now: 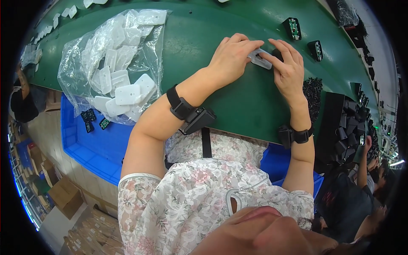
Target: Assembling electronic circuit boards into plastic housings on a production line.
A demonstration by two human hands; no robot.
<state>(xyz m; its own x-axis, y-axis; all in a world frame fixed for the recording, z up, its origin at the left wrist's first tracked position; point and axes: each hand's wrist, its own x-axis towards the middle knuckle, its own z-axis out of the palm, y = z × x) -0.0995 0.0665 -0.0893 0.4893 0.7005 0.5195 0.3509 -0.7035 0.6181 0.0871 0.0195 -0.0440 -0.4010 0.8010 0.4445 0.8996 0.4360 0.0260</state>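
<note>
Over the green table, my left hand (233, 58) is closed, its thumb and fingers pinching one end of a whitish plastic plate (262, 62). My right hand (290, 70) curls in from the other side, its thumb pressed on the plate's face. A dark rounded piece (277, 54) shows in the gap between the right thumb and fingers; its kind is unclear, and I cannot tell whether it is held or lies on the table. Black wrist straps with small boxes sit on both my forearms. To the left, a clear plastic bag (159, 63) holds several similar white plates (128, 94).
Two black housings with green circuit boards (292, 29) stand at the far right. Small black parts (313, 91) are heaped beside my right wrist, near piled black housings (346, 136). A blue bin (91, 146) sits below the table's front edge. Other people work at both sides.
</note>
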